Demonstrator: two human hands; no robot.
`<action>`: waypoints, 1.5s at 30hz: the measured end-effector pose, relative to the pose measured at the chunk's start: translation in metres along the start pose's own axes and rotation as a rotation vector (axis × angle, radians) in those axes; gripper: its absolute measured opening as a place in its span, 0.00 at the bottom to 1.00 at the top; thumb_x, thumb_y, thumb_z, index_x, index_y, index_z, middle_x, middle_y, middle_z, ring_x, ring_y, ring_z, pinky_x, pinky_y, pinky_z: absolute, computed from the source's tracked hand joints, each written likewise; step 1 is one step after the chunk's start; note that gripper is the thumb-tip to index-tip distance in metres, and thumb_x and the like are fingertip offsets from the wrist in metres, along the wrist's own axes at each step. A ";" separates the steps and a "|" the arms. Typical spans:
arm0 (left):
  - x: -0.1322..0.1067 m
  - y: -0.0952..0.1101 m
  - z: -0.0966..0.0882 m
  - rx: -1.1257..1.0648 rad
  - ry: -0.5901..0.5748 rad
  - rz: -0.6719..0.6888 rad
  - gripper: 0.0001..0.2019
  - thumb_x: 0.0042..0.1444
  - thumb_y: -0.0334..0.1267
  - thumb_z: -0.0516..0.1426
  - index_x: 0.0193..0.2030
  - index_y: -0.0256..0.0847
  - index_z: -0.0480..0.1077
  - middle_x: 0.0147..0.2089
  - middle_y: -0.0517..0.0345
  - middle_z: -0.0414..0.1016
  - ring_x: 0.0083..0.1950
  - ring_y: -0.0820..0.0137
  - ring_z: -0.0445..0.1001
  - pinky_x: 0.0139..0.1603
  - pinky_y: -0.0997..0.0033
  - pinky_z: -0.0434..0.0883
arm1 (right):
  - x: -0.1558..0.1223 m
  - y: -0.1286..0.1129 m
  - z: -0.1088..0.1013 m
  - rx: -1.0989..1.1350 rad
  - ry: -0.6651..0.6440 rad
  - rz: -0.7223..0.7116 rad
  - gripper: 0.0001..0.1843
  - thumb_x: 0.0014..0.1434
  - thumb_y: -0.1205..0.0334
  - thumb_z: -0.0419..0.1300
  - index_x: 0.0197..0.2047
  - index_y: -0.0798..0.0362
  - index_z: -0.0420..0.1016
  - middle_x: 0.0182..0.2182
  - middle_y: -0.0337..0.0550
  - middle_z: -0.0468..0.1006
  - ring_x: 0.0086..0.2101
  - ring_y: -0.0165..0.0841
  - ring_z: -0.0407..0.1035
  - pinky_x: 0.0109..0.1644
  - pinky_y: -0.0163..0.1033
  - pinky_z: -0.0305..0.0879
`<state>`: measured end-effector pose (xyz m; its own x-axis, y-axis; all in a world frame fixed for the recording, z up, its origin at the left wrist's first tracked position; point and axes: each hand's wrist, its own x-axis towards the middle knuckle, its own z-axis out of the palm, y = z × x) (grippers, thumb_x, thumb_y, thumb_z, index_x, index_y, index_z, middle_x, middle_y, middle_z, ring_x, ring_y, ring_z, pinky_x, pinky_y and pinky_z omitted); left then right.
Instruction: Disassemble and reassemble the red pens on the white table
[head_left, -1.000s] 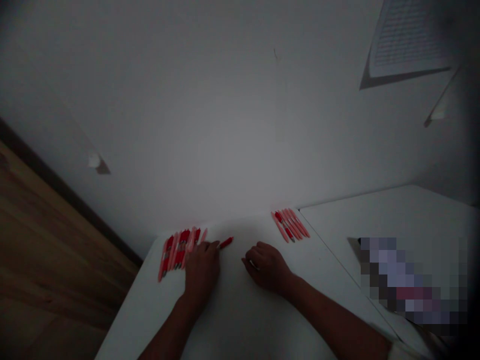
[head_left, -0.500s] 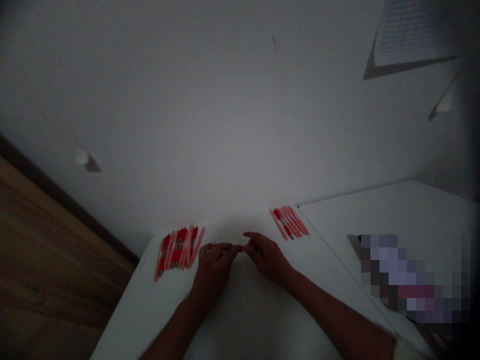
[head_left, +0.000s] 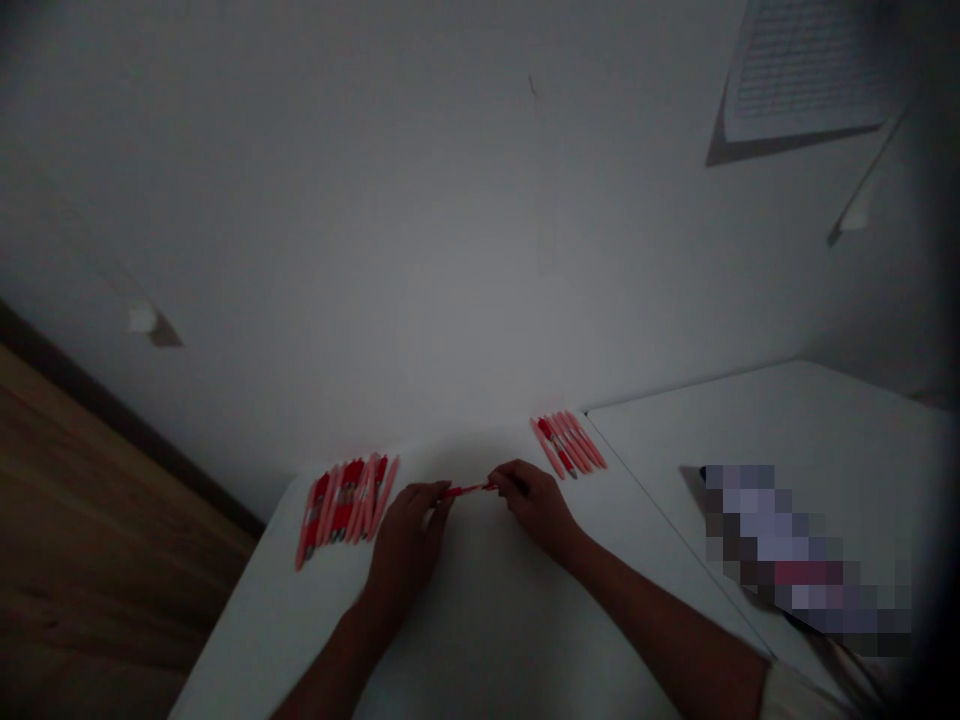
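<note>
A red pen [head_left: 466,489] is stretched between my two hands above the white table [head_left: 480,620]. My left hand [head_left: 409,535] pinches its left end and my right hand [head_left: 534,500] pinches its right end. A row of several red and pink pens [head_left: 343,503] lies on the table to the left of my left hand. A smaller group of several pens [head_left: 568,444] lies near the far edge, just right of my right hand.
A white wall [head_left: 420,230] rises right behind the table. A second white table [head_left: 787,420] adjoins on the right, with a blurred patch on it. Wooden floor [head_left: 82,520] shows at the left. A paper sheet [head_left: 802,70] hangs on the wall at upper right.
My left hand left the pen row with one red pen and moved to the middle. My right hand came over and took the other end; the pen now spans both hands.
</note>
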<state>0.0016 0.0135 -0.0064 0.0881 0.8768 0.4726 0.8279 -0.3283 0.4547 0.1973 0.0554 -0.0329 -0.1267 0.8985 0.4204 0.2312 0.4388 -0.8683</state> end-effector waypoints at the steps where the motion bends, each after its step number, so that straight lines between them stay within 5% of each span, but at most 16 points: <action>1: 0.000 0.001 0.000 -0.069 -0.003 -0.039 0.13 0.60 0.42 0.53 0.48 0.44 0.73 0.44 0.51 0.77 0.44 0.64 0.75 0.47 0.62 0.70 | 0.000 0.001 0.000 0.007 0.004 0.009 0.10 0.61 0.58 0.56 0.35 0.53 0.75 0.25 0.39 0.73 0.24 0.29 0.66 0.29 0.33 0.62; 6: 0.001 0.007 -0.001 -0.304 -0.034 -0.264 0.11 0.54 0.46 0.58 0.40 0.45 0.75 0.39 0.55 0.79 0.39 0.64 0.77 0.44 0.64 0.71 | 0.002 0.002 -0.001 -0.056 0.063 -0.047 0.11 0.61 0.57 0.55 0.33 0.53 0.73 0.27 0.40 0.73 0.27 0.30 0.66 0.31 0.34 0.62; 12: 0.003 0.007 -0.001 -0.516 -0.133 -0.398 0.14 0.52 0.49 0.59 0.37 0.41 0.74 0.31 0.57 0.78 0.34 0.66 0.76 0.36 0.68 0.71 | 0.001 -0.003 -0.003 -0.403 0.147 -0.252 0.14 0.61 0.53 0.58 0.30 0.53 0.76 0.30 0.44 0.74 0.36 0.35 0.66 0.43 0.41 0.60; 22: 0.003 0.002 0.003 -0.681 -0.117 -0.471 0.15 0.50 0.47 0.62 0.40 0.38 0.74 0.29 0.56 0.77 0.32 0.68 0.73 0.36 0.69 0.69 | -0.006 -0.004 -0.001 -0.584 -0.083 -0.399 0.14 0.65 0.53 0.53 0.44 0.51 0.75 0.33 0.45 0.76 0.37 0.35 0.66 0.44 0.41 0.58; 27: 0.004 0.000 0.005 -0.890 -0.101 -0.511 0.17 0.52 0.46 0.61 0.45 0.38 0.74 0.37 0.52 0.78 0.36 0.69 0.74 0.40 0.68 0.70 | -0.009 -0.005 -0.001 -0.474 -0.201 -0.317 0.14 0.67 0.55 0.50 0.46 0.52 0.73 0.35 0.45 0.76 0.35 0.32 0.68 0.40 0.36 0.60; 31: 0.002 0.002 0.005 -0.999 -0.086 -0.516 0.16 0.52 0.44 0.62 0.46 0.39 0.74 0.29 0.59 0.73 0.31 0.75 0.68 0.35 0.76 0.67 | -0.012 -0.014 -0.001 -0.247 -0.318 -0.222 0.13 0.66 0.56 0.51 0.48 0.52 0.71 0.34 0.42 0.76 0.32 0.29 0.68 0.36 0.33 0.59; 39: 0.002 0.013 0.004 -1.231 -0.107 -0.591 0.15 0.49 0.41 0.65 0.44 0.39 0.76 0.31 0.58 0.73 0.31 0.76 0.68 0.34 0.76 0.68 | -0.009 -0.020 0.004 0.314 -0.546 0.166 0.17 0.66 0.51 0.47 0.42 0.54 0.70 0.20 0.33 0.68 0.20 0.24 0.57 0.25 0.30 0.54; 45: 0.002 0.013 0.006 -1.307 -0.140 -0.590 0.14 0.52 0.42 0.63 0.44 0.38 0.76 0.30 0.58 0.73 0.32 0.75 0.70 0.39 0.72 0.71 | -0.009 -0.022 0.001 0.561 -0.714 0.390 0.16 0.65 0.49 0.48 0.40 0.53 0.65 0.20 0.31 0.66 0.13 0.20 0.51 0.16 0.28 0.45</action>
<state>0.0152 0.0130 -0.0040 0.0346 0.9972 -0.0666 -0.3221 0.0742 0.9438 0.1919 0.0380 -0.0179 -0.7333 0.6796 -0.0195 -0.0866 -0.1218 -0.9888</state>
